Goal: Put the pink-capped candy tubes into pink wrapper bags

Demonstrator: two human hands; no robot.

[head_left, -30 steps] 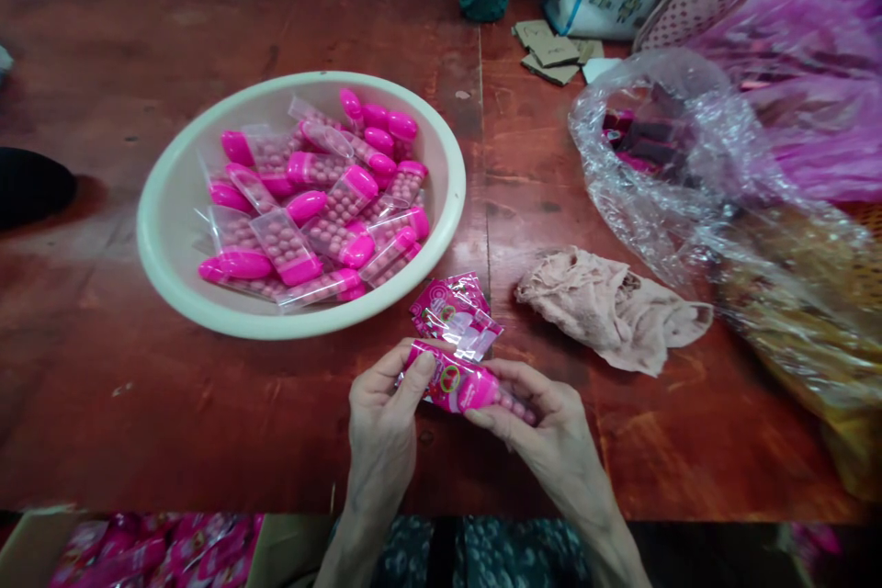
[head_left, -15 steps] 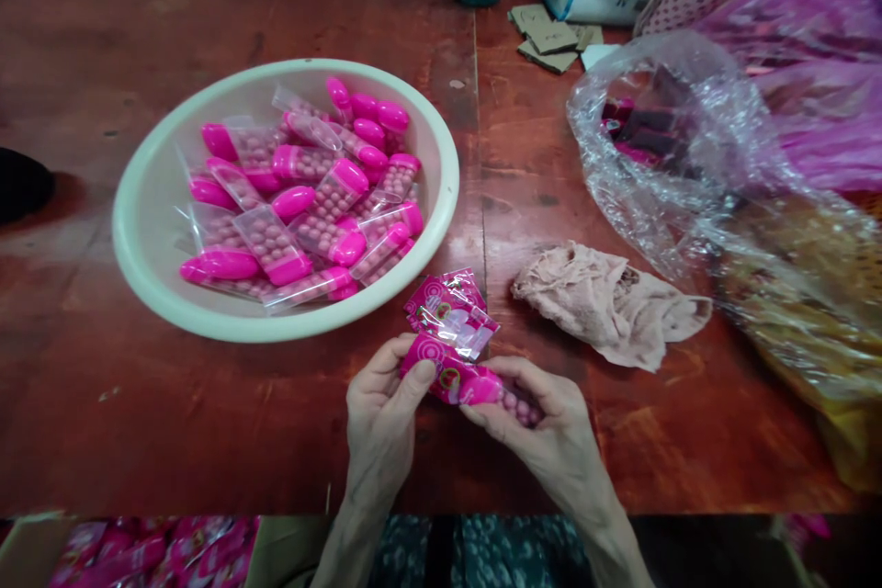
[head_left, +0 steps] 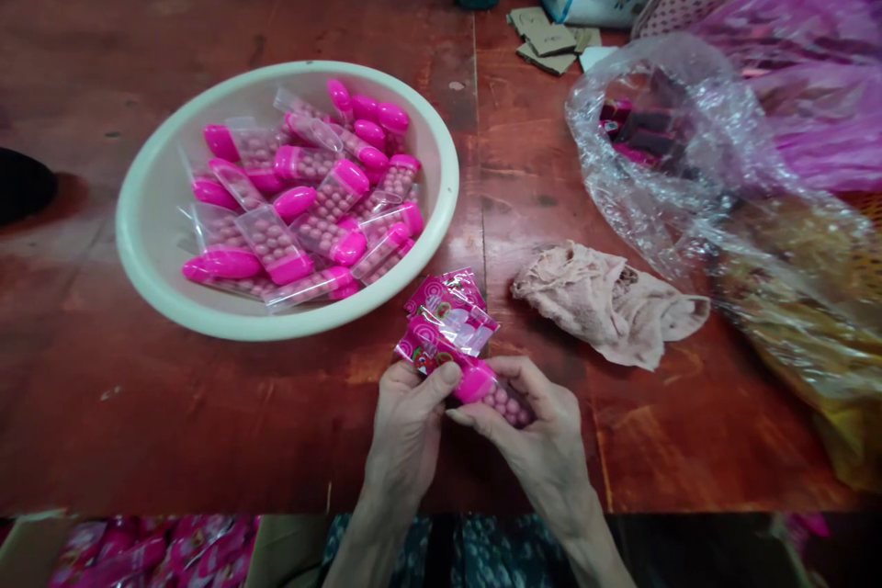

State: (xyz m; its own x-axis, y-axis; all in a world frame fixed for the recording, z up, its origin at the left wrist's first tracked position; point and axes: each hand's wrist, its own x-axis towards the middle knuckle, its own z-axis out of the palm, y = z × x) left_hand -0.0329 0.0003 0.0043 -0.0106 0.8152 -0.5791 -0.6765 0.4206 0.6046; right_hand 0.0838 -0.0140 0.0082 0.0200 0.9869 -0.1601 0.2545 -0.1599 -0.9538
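Note:
My right hand is closed around a clear container of pink beads with a bright pink cap. Between thumb and fingers, my left hand pinches a printed pink plastic sleeve against the capped end. How far the sleeve covers the cap is hidden by the left thumb. Just beyond both hands, several more printed sleeves lie in a loose pile on the red-brown table. Up and to the left stands a white oval basin holding many similar bead containers.
A crumpled pale cloth lies right of the hands. Beyond it spread a clear plastic bag with dark pink packets and a pink bag. Cardboard pieces lie at the back. Below the table's front edge, a box holds pink packages.
My left hand has shifted right, toward the right hand, with the sleeve now closer around the pink cap. My right hand has moved slightly left.

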